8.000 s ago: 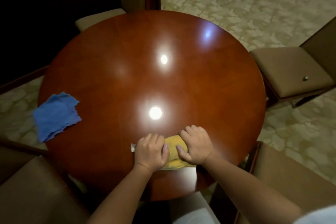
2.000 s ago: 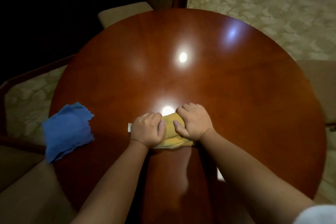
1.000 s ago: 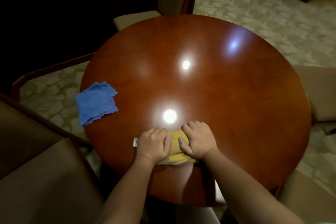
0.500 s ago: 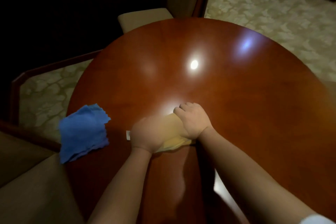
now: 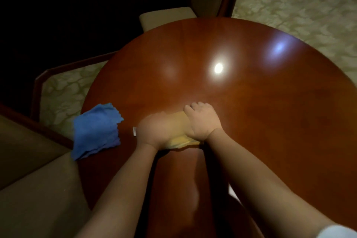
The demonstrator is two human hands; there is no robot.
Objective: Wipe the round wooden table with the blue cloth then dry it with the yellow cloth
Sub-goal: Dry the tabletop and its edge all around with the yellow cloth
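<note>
Though blurred, yellow cloth (image 5: 182, 141) under both hands' grip.

The round table (image 5: 251, 121) is a glossy reddish brown, deep mahogany in tone, with white glints of lamplight and one faint bluish glint towards two o'clock. At its nine o'clock edge lies the blue cloth (image 5: 96, 131), a plain mid blue. Near the middle, the yellow cloth (image 5: 182, 141) shows as a soft mustard yellow, with a small white tag (image 5: 134, 131) at its nine o'clock side. The carpet (image 5: 299, 6) is pale olive-cream with a mottled, leafy pattern. The chair seat (image 5: 164, 16) at twelve o'clock is plain beige, as is the chair (image 5: 38, 189) at eight o'clock, framed in dark brown wood.
</note>
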